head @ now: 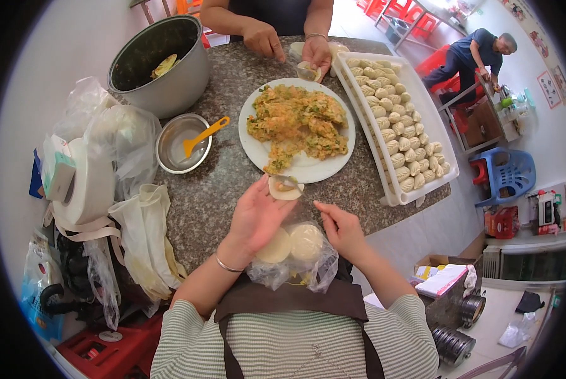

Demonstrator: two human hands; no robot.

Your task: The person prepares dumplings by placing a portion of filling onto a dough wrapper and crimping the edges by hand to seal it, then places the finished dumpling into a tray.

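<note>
On the fingers of my left hand (259,213) lies a round dough wrapper (283,193) with a little filling on it. My right hand (343,230) grips a thin metal filling tool (302,186), partly blurred, whose tip is over the wrapper. Just beyond the wrapper is a white plate (311,175) heaped with orange and green chopped filling (297,113). Stacks of round wrappers (306,241) sit in a clear plastic bag (328,265) between my forearms. To the right, a white plastic tray (382,189) holds rows of pleated dumplings (399,128).
A co-worker's hands (264,40) hold a wrapper across the granite table (226,208). At left stand a deep metal pot (183,85), a steel bowl (167,158) with a yellow spatula (207,135), plastic bags (122,132) and a cloth (143,237). Another person (472,61) sits far right.
</note>
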